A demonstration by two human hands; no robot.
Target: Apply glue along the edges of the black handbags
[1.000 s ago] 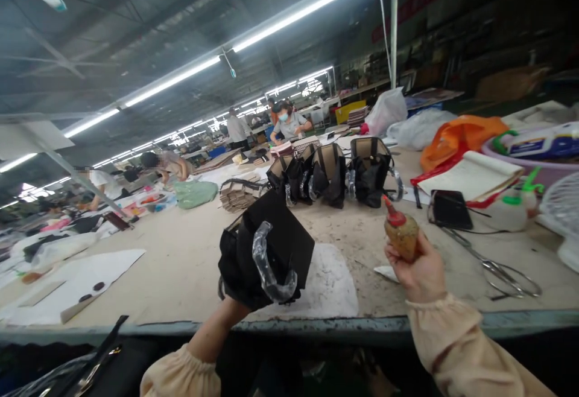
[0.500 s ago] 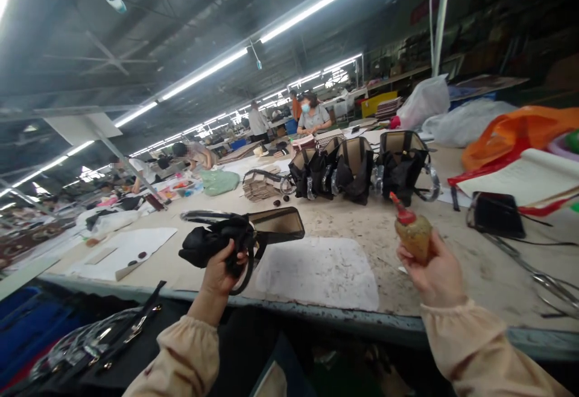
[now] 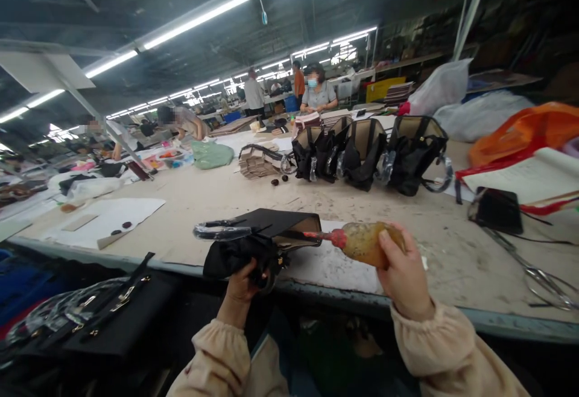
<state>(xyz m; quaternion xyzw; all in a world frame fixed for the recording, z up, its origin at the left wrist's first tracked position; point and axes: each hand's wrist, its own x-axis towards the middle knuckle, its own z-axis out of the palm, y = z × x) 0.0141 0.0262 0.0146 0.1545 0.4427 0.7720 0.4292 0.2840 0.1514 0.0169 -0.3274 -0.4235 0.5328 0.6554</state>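
My left hand [image 3: 246, 279] grips a black handbag [image 3: 266, 225] by its dark fabric at the table's front edge. The bag lies on its side, its tan-lined opening facing right, with a plastic-wrapped handle at its left. My right hand [image 3: 404, 261] is closed around a yellowish glue bottle [image 3: 368, 243] held level. The bottle's red nozzle points left, its tip at the mouth of the bag; whether it touches the lining I cannot tell. Under the bottle lies a stained white sheet [image 3: 335, 270].
Several black bags [image 3: 364, 152] stand open across the table beside a stack of tan pieces [image 3: 260, 161]. Scissors [image 3: 543, 279], a phone [image 3: 497, 210] and an orange plastic bag [image 3: 520, 134] lie right. Finished-looking black bags [image 3: 122, 318] hang or lie low left. A masked person [image 3: 319, 92] sits opposite.
The glue bottle has tipped from upright to level and moved left to the bag's opening. The bag has shifted right and turned, showing its flat black side.
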